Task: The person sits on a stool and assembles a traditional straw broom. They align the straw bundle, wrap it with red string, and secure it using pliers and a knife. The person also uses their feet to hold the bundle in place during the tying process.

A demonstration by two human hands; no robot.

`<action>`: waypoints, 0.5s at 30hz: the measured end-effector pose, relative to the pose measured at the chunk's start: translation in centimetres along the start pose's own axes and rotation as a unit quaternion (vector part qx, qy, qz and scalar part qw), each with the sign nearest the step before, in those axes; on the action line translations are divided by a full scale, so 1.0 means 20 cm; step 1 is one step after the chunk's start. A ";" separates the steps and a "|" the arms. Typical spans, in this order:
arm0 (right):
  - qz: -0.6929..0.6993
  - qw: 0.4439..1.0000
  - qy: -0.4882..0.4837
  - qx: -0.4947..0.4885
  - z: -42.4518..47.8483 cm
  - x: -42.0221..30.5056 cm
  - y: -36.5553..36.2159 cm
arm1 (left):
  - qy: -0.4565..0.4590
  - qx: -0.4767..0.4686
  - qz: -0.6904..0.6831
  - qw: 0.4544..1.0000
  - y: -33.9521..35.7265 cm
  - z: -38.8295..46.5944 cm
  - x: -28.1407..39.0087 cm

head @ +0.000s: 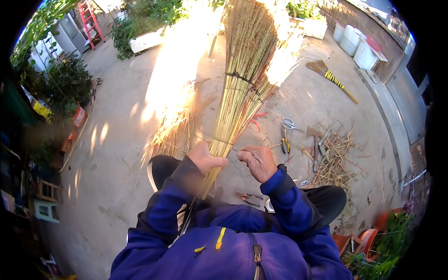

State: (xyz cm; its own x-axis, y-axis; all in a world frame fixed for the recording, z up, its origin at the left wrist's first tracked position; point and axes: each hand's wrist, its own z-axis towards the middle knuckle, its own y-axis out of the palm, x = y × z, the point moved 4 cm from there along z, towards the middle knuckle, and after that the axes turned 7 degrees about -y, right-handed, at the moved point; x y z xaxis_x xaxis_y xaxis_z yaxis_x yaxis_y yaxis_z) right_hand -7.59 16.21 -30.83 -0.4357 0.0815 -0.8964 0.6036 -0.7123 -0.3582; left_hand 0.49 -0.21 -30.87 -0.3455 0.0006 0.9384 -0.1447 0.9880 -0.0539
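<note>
A large bundle of broom stalks (232, 105) rises from my lap and fans out away from me. My left hand (206, 159) grips its narrow lower part, thumb across the front. Just above the thumb, a thin wire (223, 141) circles the stalks. At the right of the bundle, my right hand (258, 161) pinches the wire's loose end between thumb and fingers. Farther up, dark ties (241, 77) bind the bundle. Glare washes out part of its bushy top. Pliers (248, 196) lie on the concrete close to my lap.
On the concrete to the right are scissors (288, 123), yellow-and-black pliers (285, 141), a hatchet (315, 154) and straw clippings (341, 161). Loose stalks (178, 129) lie left of the bundle. A hand broom (332, 78) and white buckets (365, 54) are farther off.
</note>
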 end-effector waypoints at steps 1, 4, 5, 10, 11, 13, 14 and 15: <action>-0.011 1.000 0.012 -0.010 0.00 0.00 0.00 | 0.008 0.020 0.053 0.998 -0.01 0.02 -0.01; -0.040 0.997 0.046 -0.037 0.02 -0.02 0.00 | 0.045 0.079 0.146 0.985 0.02 0.05 -0.03; -0.070 0.995 0.047 -0.050 0.04 -0.01 0.01 | 0.058 0.098 0.167 0.979 0.04 0.06 -0.04; -0.121 0.979 0.113 -0.117 0.10 -0.01 0.05 | 0.040 0.188 0.317 0.929 0.11 0.07 -0.09; -0.060 0.983 0.145 -0.097 0.10 -0.01 0.06 | 0.026 0.199 0.339 0.919 0.12 0.05 -0.08; 0.053 0.975 0.209 -0.050 0.08 0.01 0.05 | 0.011 0.209 0.374 0.904 0.15 0.06 -0.09; 0.063 0.969 0.232 -0.051 0.07 0.03 0.05 | 0.007 0.212 0.388 0.897 0.15 0.07 -0.13; 0.076 0.963 0.253 -0.054 0.06 0.05 0.05 | 0.002 0.217 0.404 0.889 0.15 0.08 -0.13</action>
State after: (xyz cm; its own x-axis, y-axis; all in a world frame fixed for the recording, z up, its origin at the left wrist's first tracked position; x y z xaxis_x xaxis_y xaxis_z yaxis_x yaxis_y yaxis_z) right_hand -8.26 14.68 -31.69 0.0272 0.3309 -0.9433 0.7122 -0.6685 -0.2140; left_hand -0.48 2.59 -34.10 -0.4960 0.6837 0.5353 -0.1952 0.5129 -0.8359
